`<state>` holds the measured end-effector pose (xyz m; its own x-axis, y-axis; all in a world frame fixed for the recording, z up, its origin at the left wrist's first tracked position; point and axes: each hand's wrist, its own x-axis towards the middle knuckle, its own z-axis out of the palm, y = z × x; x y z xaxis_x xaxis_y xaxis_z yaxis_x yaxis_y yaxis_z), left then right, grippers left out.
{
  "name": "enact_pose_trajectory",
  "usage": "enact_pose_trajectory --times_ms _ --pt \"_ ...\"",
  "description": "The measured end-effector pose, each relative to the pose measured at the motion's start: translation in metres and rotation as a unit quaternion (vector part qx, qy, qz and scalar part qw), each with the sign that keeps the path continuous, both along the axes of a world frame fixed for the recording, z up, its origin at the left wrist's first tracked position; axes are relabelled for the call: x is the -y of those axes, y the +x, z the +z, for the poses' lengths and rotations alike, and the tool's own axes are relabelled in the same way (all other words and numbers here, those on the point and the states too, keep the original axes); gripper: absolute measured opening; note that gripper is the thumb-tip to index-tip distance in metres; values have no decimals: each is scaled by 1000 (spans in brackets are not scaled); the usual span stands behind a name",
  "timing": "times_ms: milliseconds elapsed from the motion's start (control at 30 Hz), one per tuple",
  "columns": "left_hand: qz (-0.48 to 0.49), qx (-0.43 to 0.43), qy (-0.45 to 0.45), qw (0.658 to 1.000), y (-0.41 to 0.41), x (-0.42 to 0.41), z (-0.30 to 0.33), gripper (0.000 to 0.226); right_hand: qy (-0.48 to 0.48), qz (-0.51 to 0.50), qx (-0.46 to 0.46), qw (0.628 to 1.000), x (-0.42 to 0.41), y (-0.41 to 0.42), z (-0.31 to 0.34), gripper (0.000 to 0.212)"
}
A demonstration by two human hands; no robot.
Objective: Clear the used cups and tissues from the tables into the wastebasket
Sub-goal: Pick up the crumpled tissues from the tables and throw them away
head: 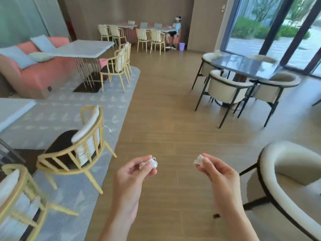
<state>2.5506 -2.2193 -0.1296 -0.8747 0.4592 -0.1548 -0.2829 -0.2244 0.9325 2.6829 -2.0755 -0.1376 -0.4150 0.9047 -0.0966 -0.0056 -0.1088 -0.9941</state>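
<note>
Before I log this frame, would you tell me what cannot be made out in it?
- Left hand's crumpled white tissue: partly covered by fingers, head view.
- Right hand's crumpled white tissue wad: likewise.
- Small purple wastebasket: too far to see contents.
- Near grey table: cut by left edge.

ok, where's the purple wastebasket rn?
Head view, far end of the room: purple wastebasket on the floor, right of the seated person's feet.

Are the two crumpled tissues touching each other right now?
Apart. The head view shows the left hand pinching one tissue and the right hand pinching the other tissue, with bare floor between them.
</note>
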Motion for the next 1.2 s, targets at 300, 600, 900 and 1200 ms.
enact_pose_trajectory --times_ms 300,600,900,1200 --pt "-38 -22 -3 999 -133 -195 28 12 -14 -37 -15 999 -175 -124 14 12" --pt "-47 -39 4 998 -264 -426 18 13 -13 -21 -45 999 -416 -271 3 10" --pt "27 -40 41 998 -407 -578 49 13 4 48 -42 998 -583 -424 39 12" --pt "3 -8 43 999 -575 -750 10 14 6 33 -10 999 -744 -591 9 11"
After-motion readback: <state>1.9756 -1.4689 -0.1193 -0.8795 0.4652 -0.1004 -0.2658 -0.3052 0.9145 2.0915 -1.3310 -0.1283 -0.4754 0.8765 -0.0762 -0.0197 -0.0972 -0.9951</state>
